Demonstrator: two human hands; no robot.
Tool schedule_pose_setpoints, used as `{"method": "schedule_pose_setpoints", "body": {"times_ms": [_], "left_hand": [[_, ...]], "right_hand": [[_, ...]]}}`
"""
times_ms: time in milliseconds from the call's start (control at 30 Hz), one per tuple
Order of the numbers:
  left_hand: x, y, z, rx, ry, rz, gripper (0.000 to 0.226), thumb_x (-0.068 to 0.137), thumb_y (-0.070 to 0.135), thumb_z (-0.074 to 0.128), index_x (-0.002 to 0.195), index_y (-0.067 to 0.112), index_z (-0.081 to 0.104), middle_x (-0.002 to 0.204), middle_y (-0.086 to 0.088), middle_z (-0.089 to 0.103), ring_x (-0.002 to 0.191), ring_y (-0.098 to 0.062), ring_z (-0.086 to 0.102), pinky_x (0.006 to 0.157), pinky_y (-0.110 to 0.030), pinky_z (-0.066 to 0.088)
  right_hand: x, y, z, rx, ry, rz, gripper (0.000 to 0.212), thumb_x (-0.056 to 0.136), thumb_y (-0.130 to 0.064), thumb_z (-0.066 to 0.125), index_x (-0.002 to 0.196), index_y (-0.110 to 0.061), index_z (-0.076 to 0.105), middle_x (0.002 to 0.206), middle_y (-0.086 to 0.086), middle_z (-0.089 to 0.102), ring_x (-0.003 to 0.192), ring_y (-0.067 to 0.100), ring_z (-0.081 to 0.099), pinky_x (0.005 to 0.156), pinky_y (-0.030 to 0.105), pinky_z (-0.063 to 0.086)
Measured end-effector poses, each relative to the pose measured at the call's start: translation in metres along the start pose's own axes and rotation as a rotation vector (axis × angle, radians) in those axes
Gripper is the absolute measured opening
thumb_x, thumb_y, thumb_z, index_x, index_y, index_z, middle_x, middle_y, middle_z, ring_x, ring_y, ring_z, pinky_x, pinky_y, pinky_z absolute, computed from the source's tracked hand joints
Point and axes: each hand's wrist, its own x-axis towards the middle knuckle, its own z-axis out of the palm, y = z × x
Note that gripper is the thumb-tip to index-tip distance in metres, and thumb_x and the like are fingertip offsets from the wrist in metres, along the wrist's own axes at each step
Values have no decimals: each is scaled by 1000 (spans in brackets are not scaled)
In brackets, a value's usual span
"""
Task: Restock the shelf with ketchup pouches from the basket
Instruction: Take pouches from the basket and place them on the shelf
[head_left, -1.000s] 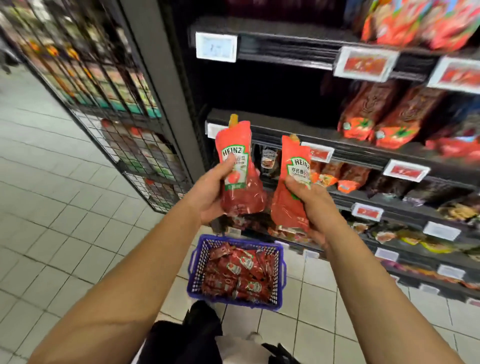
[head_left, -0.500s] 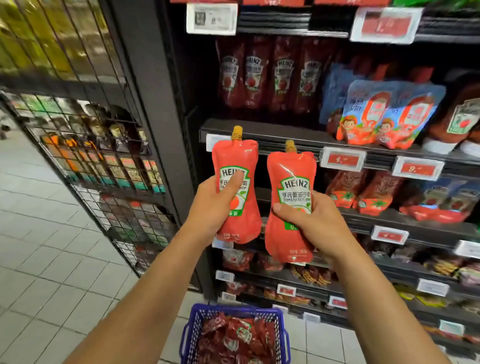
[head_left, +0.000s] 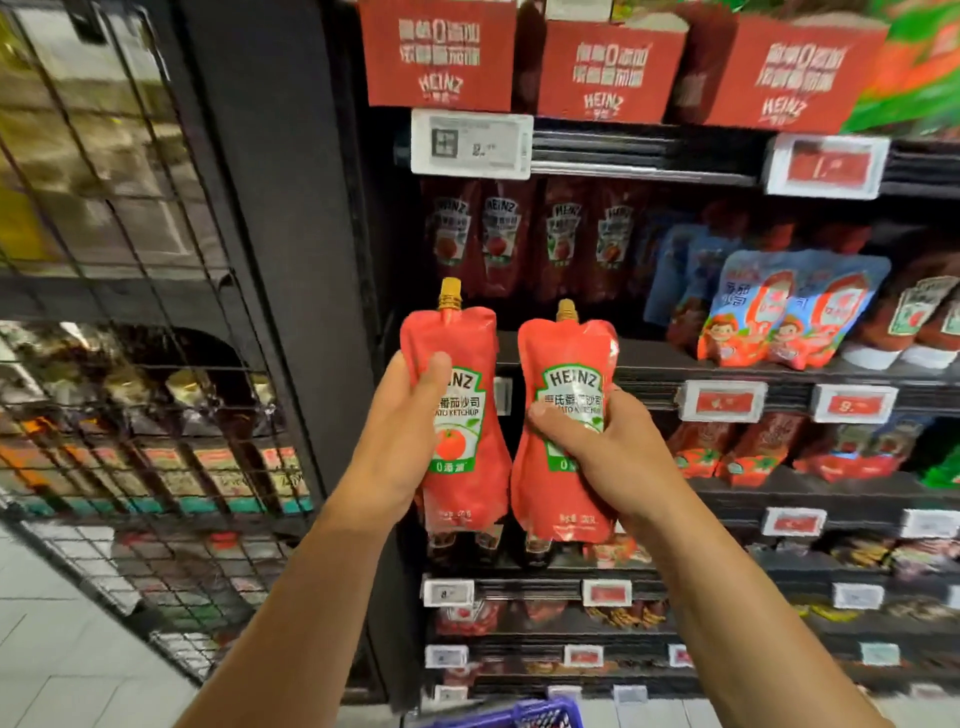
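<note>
While neither pouch has reached the shelf (head_left: 649, 366) yet, the left hand (head_left: 402, 441) grips one ketchup pouch (head_left: 460, 415) and the right hand (head_left: 597, 447) grips another (head_left: 563, 467), fingers curled round each. Both are upright, side by side, just in front of the shelf's left end, below a back row of matching pouches (head_left: 530, 236). Only the basket (head_left: 519, 714) rim shows below; its contents are out of view, so the remaining stock cannot be judged.

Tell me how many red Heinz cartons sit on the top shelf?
3, side by side along the top shelf: left carton, middle carton, right carton. More may be hidden above or behind.
</note>
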Motion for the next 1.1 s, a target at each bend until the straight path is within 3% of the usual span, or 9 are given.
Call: {"method": "schedule_pose_setpoints", "body": {"times_ms": [233,333,433,567,633,700,933,1000,1100], "left_hand": [[55,25,18,134,86,59,17,97,40,63,105,25,67,96,-2,77,85,-21,76,64,-28,59],[85,33,27,180,206,9,21,96,37,64,99,15,63,86,-2,77,76,-18,76,57,-27,57],[115,37,34,380,330,36,24,92,34,62,95,11,64,82,-5,73,69,-17,73,49,-24,52],[143,44,38,520,420,254,27,92,26,59,117,18,65,107,0,69,93,-13,69,76,-26,56],[153,44,38,582,432,354,34,96,32,63,124,12,62,104,8,65,88,1,64,71,-5,47],[159,37,36,627,461,413,43,97,41,61,129,13,59,105,10,62,89,1,60,71,3,38],[164,-2,26,594,548,502,60,88,58,58,124,11,52,88,16,64,76,9,64,69,-10,49],[169,-5,23,601,516,474,62,83,62,61,123,16,52,87,27,59,74,22,59,64,1,42],[175,-7,20,599,514,444,64,83,64,58,125,17,52,87,30,56,72,28,55,62,5,39]], "right_hand": [[30,-12,-12,36,-42,-5,22,86,-35,77,100,-20,69,90,2,78,82,20,76,68,30,61],[43,-12,-25,111,-108,64,27,87,-36,75,105,-18,68,95,6,78,87,23,75,73,37,61],[53,-7,-38,151,-141,97,21,92,-35,70,102,-17,69,94,7,77,83,22,75,68,33,59],[70,-8,-50,183,-149,119,19,93,-31,65,105,-16,69,95,9,77,83,23,75,70,35,59],[79,-10,-55,187,-148,122,21,92,-29,62,106,-16,69,96,10,77,84,25,75,75,39,59],[86,-12,-57,180,-144,111,22,93,-27,60,108,-14,68,96,11,77,85,25,74,77,40,59],[118,-24,-52,119,-151,95,32,86,-35,63,106,-12,69,95,13,77,87,29,75,80,45,61],[134,-30,-51,85,-111,94,42,80,-41,66,102,-5,70,88,12,77,80,27,76,72,44,61],[160,-32,-46,57,-1,120,36,72,-38,67,88,-6,71,75,6,73,62,18,71,56,38,57]]}}
